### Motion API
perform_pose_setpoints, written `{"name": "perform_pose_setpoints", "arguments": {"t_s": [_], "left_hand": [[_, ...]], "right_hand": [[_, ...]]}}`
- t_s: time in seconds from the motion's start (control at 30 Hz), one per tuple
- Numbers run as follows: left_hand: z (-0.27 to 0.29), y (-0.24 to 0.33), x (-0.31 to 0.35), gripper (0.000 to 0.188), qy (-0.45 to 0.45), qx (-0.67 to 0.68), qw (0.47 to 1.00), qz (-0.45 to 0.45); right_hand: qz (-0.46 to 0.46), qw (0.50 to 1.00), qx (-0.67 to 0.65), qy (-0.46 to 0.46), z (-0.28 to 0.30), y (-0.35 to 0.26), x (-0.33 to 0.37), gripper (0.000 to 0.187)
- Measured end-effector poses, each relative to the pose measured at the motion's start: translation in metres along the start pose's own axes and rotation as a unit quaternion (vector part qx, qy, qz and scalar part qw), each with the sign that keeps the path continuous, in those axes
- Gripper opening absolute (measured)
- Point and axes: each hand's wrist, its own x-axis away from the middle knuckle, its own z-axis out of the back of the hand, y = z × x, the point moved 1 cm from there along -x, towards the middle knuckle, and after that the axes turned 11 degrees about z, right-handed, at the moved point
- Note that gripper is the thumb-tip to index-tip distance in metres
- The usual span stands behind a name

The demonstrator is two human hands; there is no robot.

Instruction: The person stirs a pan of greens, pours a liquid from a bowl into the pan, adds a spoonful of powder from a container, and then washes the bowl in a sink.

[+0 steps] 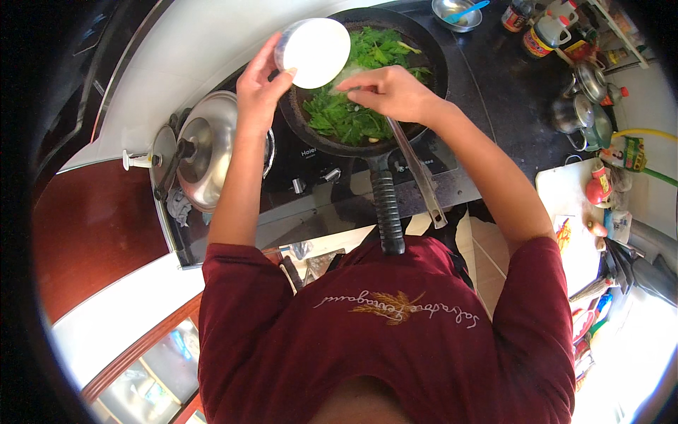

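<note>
The left hand (263, 93) is holding a white bowl (319, 51) at a tilt by its rim, its grip closing thumb against fingers, over the left side of a dark pan (439, 67) in which leafy greens (353, 126) are lying. The right hand (399, 97) is hovering just beside the bowl, above the greens, its thumb and forefinger bunching close together; whether that grip is pinching anything is staying too unclear to tell. The bowl could be slipping into the greens if the thumb is bearing too little on its smooth rim. The fingers could be getting scalded if the pan is hot, since they are hanging right above it. The pan handle (385, 205) and a metal utensil (420, 173) are jutting past the front of the stove (282, 169) toward the body, so a small step forward could be knocking either one and swinging the pan. As for writing, pale lettering is showing on the stove's front panel, white script is running upside down across the maroon shirt (424, 353) around a golden wheat motif (388, 307), and colourful labels are wrapping the bottles (545, 37) standing on the table (487, 85).
</note>
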Motion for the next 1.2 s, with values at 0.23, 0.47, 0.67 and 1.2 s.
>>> {"name": "perform_pose_setpoints", "arguments": {"t_s": [0.23, 0.47, 0.67, 1.2], "left_hand": [[-0.01, -0.007, 0.006, 0.059, -0.006, 0.205, 0.972, 0.115], [-0.083, -0.008, 0.005, 0.058, -0.092, 0.235, 0.955, 0.158], [-0.2, -0.011, 0.016, 0.051, -0.188, 0.142, 0.941, 0.242], [-0.571, -0.103, 0.103, 0.032, -0.272, 0.055, 0.863, 0.422]], "right_hand": [[-0.125, 0.982, -0.026, 0.138, 0.02, 0.005, 0.047, 0.018], [-0.244, 0.925, -0.11, 0.269, 0.038, -0.009, 0.145, 0.023], [-0.39, 0.843, -0.183, 0.323, 0.026, -0.026, 0.259, 0.037], [-0.474, 0.629, -0.304, 0.536, 0.078, -0.035, 0.47, 0.032]]}}
